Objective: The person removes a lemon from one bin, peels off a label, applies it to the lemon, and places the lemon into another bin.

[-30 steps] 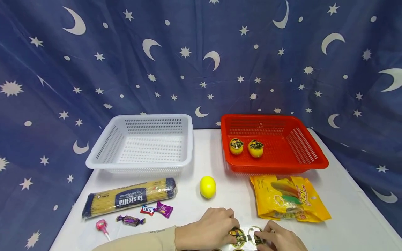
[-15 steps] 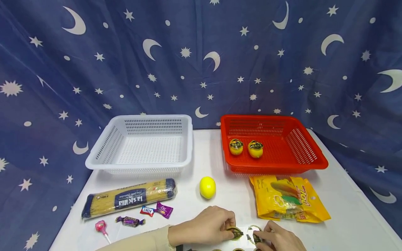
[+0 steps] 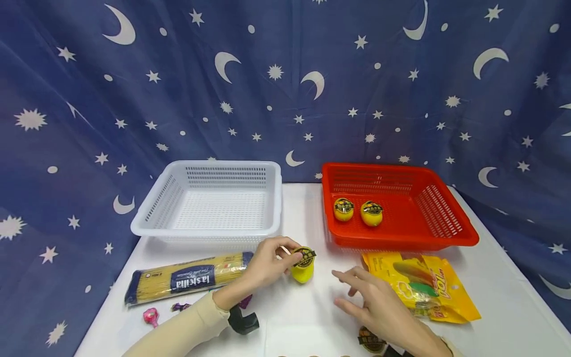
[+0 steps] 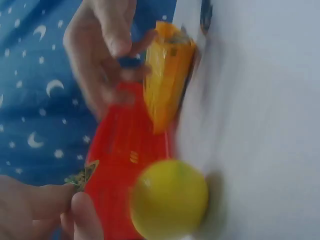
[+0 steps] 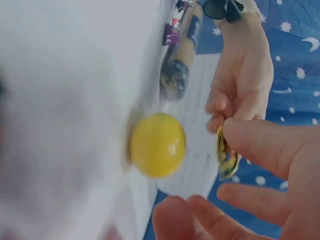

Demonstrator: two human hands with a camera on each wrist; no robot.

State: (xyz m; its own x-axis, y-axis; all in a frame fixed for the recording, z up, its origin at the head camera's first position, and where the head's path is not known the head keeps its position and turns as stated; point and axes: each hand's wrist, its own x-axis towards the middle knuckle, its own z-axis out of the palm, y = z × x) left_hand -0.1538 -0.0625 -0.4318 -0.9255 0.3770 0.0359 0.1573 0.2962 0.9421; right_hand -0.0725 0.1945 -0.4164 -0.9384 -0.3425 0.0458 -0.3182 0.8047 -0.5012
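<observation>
- Since the earlier frames, both hands had left the sticker sheet [image 3: 371,341] at the near table edge; the left hand [image 3: 267,265] had travelled forward to the loose yellow ball, and the camera had shifted slightly.
- Left hand: thumb and forefinger pinched a round black-and-gold sticker [image 3: 305,256], held directly above the yellow ball [image 3: 302,272], seemingly so the label could be pressed onto its top. The left wrist view confirmed that the sticker was not yet touching the ball.
- Right hand [image 3: 379,305]: fingers spread and relaxed, holding nothing, hovering just right of the ball, apparently ready to steady it.
- Beyond the right hand, a red basket [image 3: 450,238] held two balls already labelled [image 3: 344,208], probably set there as finished pieces; a yellow snack bag [image 3: 424,285] lay beside that hand.
- Beyond the left hand stood a white basket [image 3: 272,198]; a spaghetti packet [image 3: 187,280], wrapped candies and a pink lollipop [image 3: 150,316] lay to its left.
- Surface and room: a white table [image 3: 490,307] against a blue curtain [image 3: 89,99] printed with moons and stars.
</observation>
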